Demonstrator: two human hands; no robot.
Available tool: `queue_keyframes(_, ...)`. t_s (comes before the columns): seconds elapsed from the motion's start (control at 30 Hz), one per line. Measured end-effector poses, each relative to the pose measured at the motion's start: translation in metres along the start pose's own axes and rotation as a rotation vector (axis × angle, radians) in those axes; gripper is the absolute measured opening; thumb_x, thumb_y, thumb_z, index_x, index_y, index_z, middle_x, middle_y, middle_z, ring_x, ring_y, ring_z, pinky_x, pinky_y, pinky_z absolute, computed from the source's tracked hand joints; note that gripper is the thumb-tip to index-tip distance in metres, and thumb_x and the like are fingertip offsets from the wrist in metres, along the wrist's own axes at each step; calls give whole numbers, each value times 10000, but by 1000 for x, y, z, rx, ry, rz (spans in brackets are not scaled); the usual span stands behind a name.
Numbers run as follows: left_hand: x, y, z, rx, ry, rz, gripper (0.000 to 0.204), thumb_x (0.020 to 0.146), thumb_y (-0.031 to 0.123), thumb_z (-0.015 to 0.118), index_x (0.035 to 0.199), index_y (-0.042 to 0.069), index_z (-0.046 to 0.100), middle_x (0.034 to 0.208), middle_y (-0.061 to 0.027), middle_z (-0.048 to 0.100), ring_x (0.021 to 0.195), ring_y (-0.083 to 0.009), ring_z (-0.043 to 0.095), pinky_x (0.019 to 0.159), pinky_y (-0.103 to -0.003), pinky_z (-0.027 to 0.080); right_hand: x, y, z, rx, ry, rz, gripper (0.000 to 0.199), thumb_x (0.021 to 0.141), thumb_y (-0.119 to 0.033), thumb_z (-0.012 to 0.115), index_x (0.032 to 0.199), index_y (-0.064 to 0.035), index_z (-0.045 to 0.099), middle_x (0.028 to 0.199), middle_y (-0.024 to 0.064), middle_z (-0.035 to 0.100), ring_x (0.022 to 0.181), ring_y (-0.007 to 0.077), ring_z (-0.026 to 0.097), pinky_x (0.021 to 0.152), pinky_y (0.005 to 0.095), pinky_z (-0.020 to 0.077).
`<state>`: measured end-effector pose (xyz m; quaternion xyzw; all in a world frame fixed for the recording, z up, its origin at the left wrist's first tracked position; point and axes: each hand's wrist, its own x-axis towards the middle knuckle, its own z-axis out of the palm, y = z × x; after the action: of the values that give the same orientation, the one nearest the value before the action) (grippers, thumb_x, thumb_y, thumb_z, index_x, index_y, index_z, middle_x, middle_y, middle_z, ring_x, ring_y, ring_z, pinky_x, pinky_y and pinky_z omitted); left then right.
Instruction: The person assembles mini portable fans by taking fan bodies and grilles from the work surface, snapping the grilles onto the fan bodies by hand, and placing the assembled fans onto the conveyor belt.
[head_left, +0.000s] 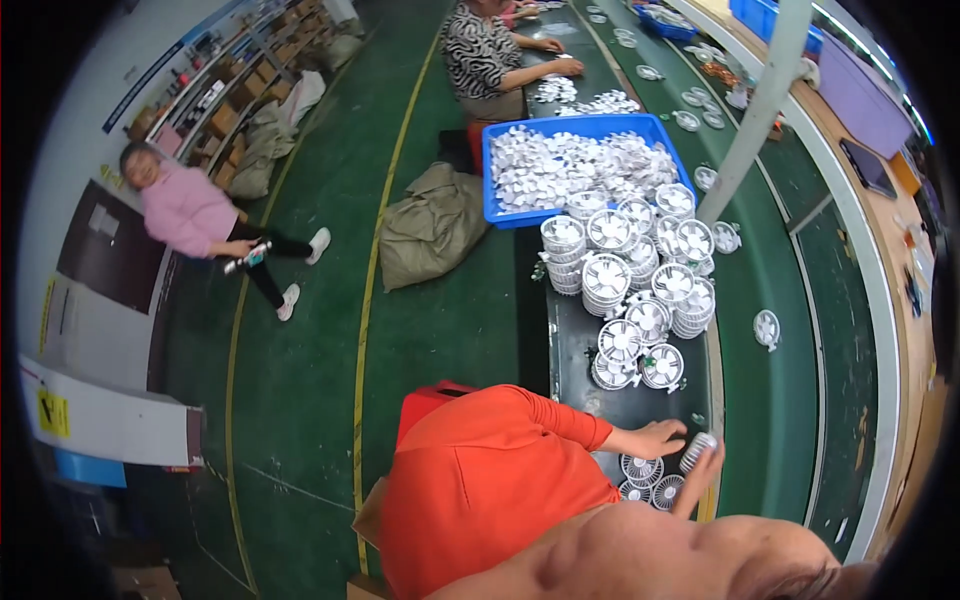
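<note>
A bare forearm rises from the lower edge, and I read its hand as my right hand. It is closed on a small white round fan part at the near end of the dark work strip. More white fan grilles lie just left of it. A co-worker in an orange top sits right in front of me, one hand reaching to the same spot. My left hand does not show.
Stacks of white fan parts crowd the strip, with a blue crate of them behind. A green conveyor belt runs on the right beside a slanted pole. Sacks lie on the green floor. Two other people are farther off.
</note>
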<state>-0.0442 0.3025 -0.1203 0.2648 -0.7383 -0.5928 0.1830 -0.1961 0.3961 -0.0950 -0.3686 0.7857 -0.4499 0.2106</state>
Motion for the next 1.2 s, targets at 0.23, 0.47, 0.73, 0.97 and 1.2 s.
queue_keyframes(0.23,-39,-38,-19,291,-170,98,375,793,245,600,1100,45,517,1190,-182,493,1145,-318,441,933,-425,347,-4,100,-97,-934,604,-127,523,833,-298,640,1221,26,502,1153,241,552,1024,395,544,892,462,434)
queue_keyframes(0.47,-62,-58,-21,459,-359,-6,400,765,184,596,1125,42,494,1254,-230,434,1155,-395,414,942,-457,351,-89,4,31,-453,-251,-366,840,547,-139,814,1290,-54,431,1336,242,377,1219,429,365,1023,481,299)
queue_keyframes(0.73,-63,-59,-7,236,-481,-68,470,768,172,625,1194,39,479,1163,-198,532,1094,-355,514,919,-414,425,-106,7,63,-597,-162,-136,647,619,-150,783,1199,-130,497,1363,194,368,1242,403,362,997,510,306)
queue_keyframes(0.97,-25,-69,3,100,-339,57,360,784,188,619,1094,23,538,1006,-184,558,903,-300,571,765,-376,472,-96,38,48,-472,-75,-222,505,662,-226,737,1080,-22,540,1230,268,489,1126,434,466,968,481,364)
queue_keyframes(1.2,78,-18,-36,184,-130,163,276,825,180,536,1041,16,586,980,-183,609,907,-337,602,799,-390,488,-99,26,36,-325,59,-96,387,686,-140,717,1031,-57,564,1108,189,568,1058,391,506,929,441,392)
